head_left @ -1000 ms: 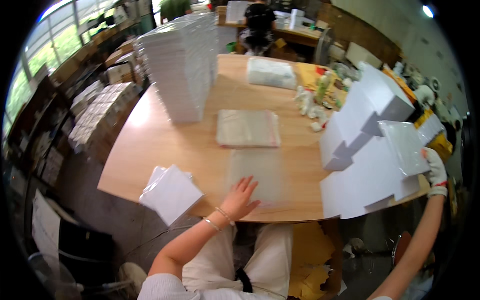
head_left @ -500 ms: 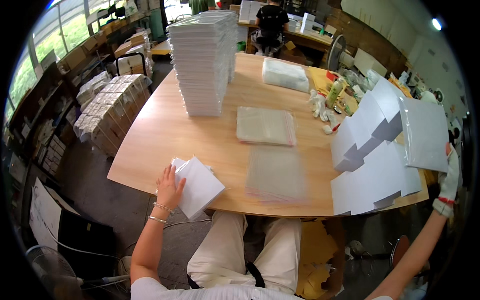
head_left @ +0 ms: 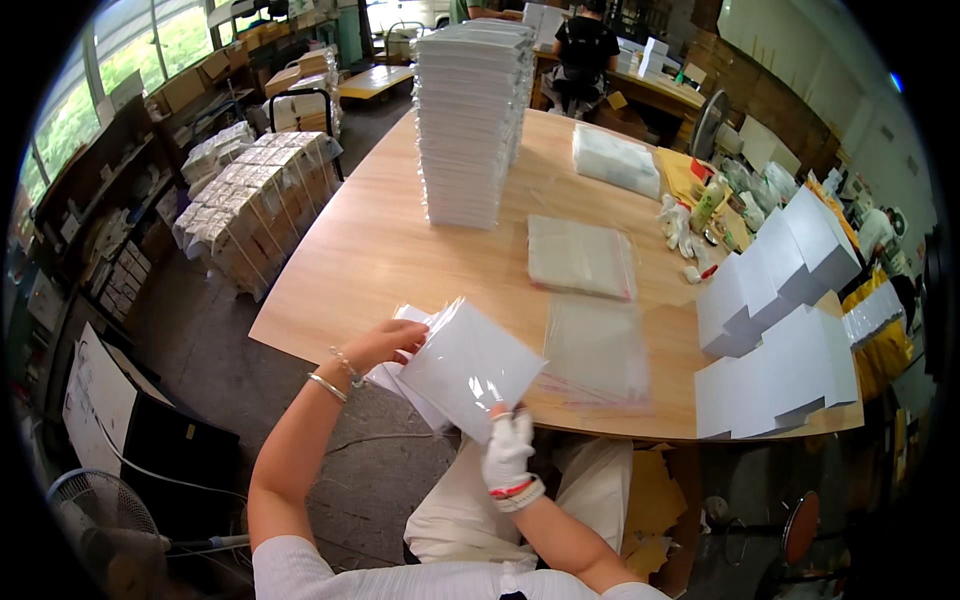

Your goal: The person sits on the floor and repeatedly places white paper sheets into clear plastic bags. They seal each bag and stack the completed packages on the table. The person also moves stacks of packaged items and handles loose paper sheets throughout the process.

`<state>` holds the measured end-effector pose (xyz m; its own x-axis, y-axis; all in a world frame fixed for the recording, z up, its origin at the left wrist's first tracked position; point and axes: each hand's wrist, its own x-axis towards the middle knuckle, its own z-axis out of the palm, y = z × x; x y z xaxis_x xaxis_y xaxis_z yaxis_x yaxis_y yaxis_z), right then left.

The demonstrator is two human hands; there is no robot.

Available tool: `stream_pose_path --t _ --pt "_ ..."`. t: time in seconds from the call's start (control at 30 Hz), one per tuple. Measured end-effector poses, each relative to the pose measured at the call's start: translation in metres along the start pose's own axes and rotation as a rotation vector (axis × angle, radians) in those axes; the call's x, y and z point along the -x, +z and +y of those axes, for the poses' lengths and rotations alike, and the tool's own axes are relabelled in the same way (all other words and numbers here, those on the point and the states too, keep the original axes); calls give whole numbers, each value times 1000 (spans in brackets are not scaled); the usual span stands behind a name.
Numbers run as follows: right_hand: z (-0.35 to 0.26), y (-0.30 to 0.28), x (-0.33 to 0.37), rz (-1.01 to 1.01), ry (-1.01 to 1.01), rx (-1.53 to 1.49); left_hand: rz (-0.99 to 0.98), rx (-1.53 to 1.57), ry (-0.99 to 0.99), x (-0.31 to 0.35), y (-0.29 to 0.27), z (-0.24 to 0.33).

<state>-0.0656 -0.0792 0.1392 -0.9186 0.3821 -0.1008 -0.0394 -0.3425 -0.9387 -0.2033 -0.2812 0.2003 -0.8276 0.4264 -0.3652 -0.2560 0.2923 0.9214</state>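
A flat white square packet in clear shiny plastic (head_left: 470, 360) is held tilted over the table's front edge. My right hand (head_left: 508, 450), in a white glove with bare fingertips showing, grips its lower edge. My bare left hand (head_left: 395, 343), with bracelets at the wrist, has bent fingers closed at the packet's left edge. Beneath lie more white packets (head_left: 415, 400), mostly covered and jutting over the table edge. To their right, clear plastic sleeves (head_left: 597, 350) lie fanned out, with a thicker stack of sleeves (head_left: 580, 257) behind them.
A tall stack of wrapped white packets (head_left: 460, 130) stands far on the wooden table (head_left: 340, 270). Stepped white stacks (head_left: 780, 370) fill the right side. Beyond them lie gloves (head_left: 678, 225), a bottle (head_left: 708, 203) and a wrapped bundle (head_left: 615, 160). A person (head_left: 585, 50) sits at another table.
My right hand has brought a wrapped packet from the far right to the front middle. My left hand has gone from lying flat on the pile to closing at this packet's edge.
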Motion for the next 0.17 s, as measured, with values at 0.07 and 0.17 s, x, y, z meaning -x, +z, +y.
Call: stream_pose_path --t 0.07,0.17 --pt "12 7 -1 -90 153 245 91 -717 70 -14 -3 -19" --pt "15 5 -14 -211 129 310 348 -1182 161 -19 16 -28"
